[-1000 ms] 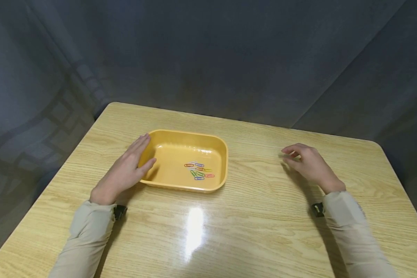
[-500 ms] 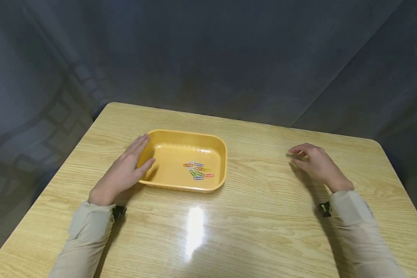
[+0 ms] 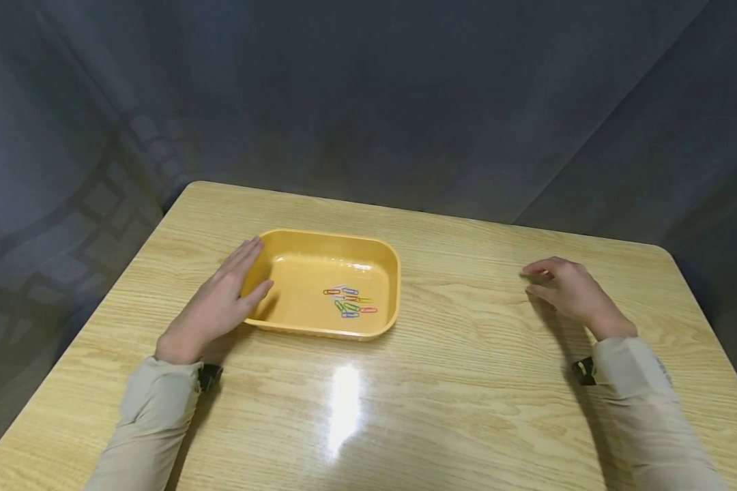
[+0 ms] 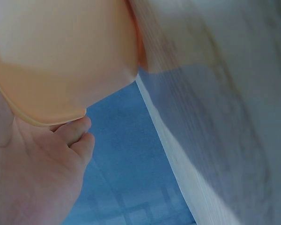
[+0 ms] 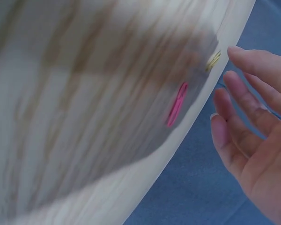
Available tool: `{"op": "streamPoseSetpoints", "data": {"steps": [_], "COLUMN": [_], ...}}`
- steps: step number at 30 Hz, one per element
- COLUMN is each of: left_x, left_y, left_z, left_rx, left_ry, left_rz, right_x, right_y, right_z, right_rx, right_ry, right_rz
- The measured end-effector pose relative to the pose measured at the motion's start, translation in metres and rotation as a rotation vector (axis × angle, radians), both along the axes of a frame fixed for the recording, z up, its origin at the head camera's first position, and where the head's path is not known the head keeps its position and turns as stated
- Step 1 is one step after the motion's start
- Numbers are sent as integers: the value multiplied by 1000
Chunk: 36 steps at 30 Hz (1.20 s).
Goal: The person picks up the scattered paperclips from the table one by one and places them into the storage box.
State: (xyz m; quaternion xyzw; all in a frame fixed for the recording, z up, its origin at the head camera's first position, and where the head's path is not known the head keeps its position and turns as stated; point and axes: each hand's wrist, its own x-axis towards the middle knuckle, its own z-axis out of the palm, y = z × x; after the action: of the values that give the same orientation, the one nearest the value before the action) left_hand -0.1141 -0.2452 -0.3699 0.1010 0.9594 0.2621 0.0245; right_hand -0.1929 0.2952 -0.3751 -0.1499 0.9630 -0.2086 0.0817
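In the head view my left hand [image 3: 215, 300] rests at the left end of a yellow plastic tray [image 3: 325, 332]. Its straight fingers lie along the outside of the rim, and the thumb reaches over the inside. Several coloured paper clips [image 3: 351, 307] lie loose towards the tray's right side. Farther right, my right hand [image 3: 574, 293] is low over the table with fingers apart from the thumb. The right wrist view shows a pink paper clip [image 5: 177, 104] and a yellow paper clip [image 5: 213, 60] on the wood, just off these fingertips. In the head view the hand hides both.
The light wood-grain table [image 3: 454, 382] reaches back to a dark grey-blue curtain [image 3: 368, 109]. A bright reflection shows on the tabletop in front of the tray. Each wrist wears a dark strap under a beige sleeve.
My right hand has moved a little to the right and slightly nearer to me, away from the tray. The left hand, tray and clips in it have stayed put.
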Motion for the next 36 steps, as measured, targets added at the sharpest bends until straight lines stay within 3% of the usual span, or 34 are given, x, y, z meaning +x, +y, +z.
{"op": "streamPoseSetpoints", "data": {"steps": [7,17,25,36], "left_x": [0,-1,0,0], "left_y": [0,-1,0,0], "left_z": [-1,-1,-2,0], "left_rx": [-1,0,1,-1], "left_ry": [11,24,15,1], "left_rz": [-2,-5,-4,0], "right_x": [-4,-6,-6,-9], "right_y": [1,-2,-7,-8], "right_z": [-3,-7,-6,-9], "right_rx": [41,53,68,15], "right_ry": [-49,-1,-42,-70], "right_rz": [-4,52,39,30]}}
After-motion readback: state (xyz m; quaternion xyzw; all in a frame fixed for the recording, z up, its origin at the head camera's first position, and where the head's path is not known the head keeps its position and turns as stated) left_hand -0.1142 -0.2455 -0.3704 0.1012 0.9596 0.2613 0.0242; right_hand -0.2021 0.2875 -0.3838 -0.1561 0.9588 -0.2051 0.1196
